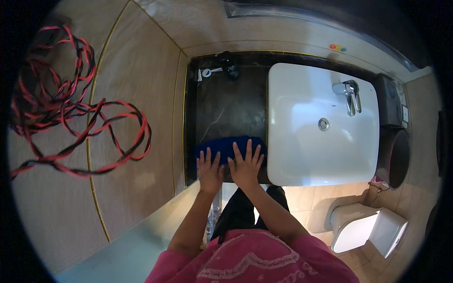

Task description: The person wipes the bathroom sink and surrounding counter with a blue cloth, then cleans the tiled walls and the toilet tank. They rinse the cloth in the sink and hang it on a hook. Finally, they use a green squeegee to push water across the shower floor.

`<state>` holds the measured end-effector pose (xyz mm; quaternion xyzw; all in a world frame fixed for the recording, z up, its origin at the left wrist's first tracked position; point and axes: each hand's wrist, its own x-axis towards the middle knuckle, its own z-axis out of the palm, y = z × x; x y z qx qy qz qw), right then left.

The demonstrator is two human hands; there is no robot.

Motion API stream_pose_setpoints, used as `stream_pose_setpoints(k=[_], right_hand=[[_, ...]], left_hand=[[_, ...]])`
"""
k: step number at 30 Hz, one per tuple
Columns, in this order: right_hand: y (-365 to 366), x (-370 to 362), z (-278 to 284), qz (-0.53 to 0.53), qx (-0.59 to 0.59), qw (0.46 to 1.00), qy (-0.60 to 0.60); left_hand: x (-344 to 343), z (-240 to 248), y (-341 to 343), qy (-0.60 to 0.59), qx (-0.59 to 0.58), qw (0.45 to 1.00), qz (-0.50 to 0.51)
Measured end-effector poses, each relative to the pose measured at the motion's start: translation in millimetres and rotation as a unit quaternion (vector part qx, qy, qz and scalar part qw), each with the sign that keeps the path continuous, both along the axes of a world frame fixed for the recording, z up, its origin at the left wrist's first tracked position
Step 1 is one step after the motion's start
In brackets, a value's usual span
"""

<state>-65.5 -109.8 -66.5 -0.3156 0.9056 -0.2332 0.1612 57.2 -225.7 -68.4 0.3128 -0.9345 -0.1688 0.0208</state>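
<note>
A dark blue cloth (226, 144) lies bunched along the front part of the black countertop (231, 101), left of the white sink. My left hand (210, 172) rests on the cloth's left part, fingers stretched out and slightly apart. Beside it, my right hand (246, 167) is spread flat on the cloth's right part, close to the sink's edge. Both hands press down from above with nothing gripped in them. Part of the cloth is hidden under the palms.
A white washbasin (297, 113) with a chrome tap (350, 96) fills the counter's right. Small items, including a dark bottle (231, 68), stand at the back left. A red-and-black twisted cable (127, 137) hangs on the left wall. A dark bin (394, 158) and a toilet (354, 226) are at right.
</note>
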Motion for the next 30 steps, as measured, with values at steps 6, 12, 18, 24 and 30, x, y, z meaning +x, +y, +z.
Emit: stream_pose_setpoints(k=[6, 12, 18, 24, 30], right_hand=[[-29, -17, -48, -0.052, 0.043, 0.997, 0.034], [-87, -83, -62, -0.117, 0.011, 0.990, 0.082], [-136, -149, -70, -0.107, 0.049, 0.992, 0.050], [-160, -197, -77, -0.059, 0.070, 0.995, 0.028], [-168, -219, -89, -0.039, 0.044, 0.997, 0.059]], left_hand=[[-40, -52, -17, -0.082, 0.002, 0.996, 0.032], [-119, -56, -79, -0.067, -0.004, 0.997, 0.026], [-188, -78, -134, -0.092, -0.026, 0.995, 0.027], [-229, -84, -168, -0.122, -0.018, 0.992, 0.005], [-252, -85, -195, -0.145, -0.015, 0.988, -0.046]])
